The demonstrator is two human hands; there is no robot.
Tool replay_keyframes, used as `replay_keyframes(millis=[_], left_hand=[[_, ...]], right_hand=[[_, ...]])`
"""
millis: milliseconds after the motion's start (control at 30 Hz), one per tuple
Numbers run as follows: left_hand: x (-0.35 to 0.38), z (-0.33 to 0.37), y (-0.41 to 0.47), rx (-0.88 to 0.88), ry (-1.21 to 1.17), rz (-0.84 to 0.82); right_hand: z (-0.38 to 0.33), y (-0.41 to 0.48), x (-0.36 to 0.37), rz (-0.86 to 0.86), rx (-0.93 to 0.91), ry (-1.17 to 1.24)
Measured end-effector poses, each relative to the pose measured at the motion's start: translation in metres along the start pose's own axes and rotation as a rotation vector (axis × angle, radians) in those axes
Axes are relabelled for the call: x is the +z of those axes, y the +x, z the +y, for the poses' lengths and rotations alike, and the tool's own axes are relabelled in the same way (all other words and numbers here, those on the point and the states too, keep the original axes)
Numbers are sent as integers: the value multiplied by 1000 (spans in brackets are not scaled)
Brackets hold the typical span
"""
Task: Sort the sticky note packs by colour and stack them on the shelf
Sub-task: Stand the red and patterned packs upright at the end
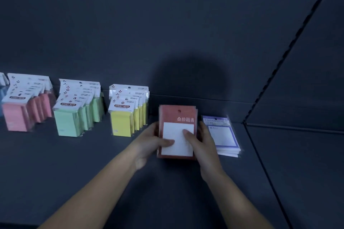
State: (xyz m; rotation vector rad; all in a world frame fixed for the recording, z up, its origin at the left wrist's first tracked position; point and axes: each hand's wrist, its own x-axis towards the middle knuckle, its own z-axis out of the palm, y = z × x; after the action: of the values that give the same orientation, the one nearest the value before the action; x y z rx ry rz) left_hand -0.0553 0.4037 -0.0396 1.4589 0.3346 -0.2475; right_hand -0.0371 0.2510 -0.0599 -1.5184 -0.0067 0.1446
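Where the fingers (pixel 168 142) curl, they grasp the red packs (pixel 178 115): left hand (pixel 149 143) on the left edge, right hand (pixel 202 145) on the right edge, both thumbs lying on the white front panel. Packs held together as a small stack, tilted up toward the camera, low over the shelf (pixel 93 163); whether the bottom edge touches it cannot be told. Purple packs (pixel 223 135) lie flat in a pile just beside the right hand, on its right. Left of the left hand, yellow packs (pixel 121 126) stand in a row running front to back. Further left, green packs (pixel 67 122), same arrangement. Further left again, pink packs (pixel 14 119). Rows set apart from one another. Dark wall (pixel 167 24) behind. Light dim.
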Motion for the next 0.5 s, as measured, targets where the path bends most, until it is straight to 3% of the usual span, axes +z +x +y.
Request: replay_keyframes(millis=[267, 500], left_hand=[[-5, -26, -24, 462, 256, -57], [-8, -25, -25, 573, 269, -92]], right_hand=[[-10, -19, 2, -110, -235, -120], [-4, -28, 10, -164, -235, -138]])
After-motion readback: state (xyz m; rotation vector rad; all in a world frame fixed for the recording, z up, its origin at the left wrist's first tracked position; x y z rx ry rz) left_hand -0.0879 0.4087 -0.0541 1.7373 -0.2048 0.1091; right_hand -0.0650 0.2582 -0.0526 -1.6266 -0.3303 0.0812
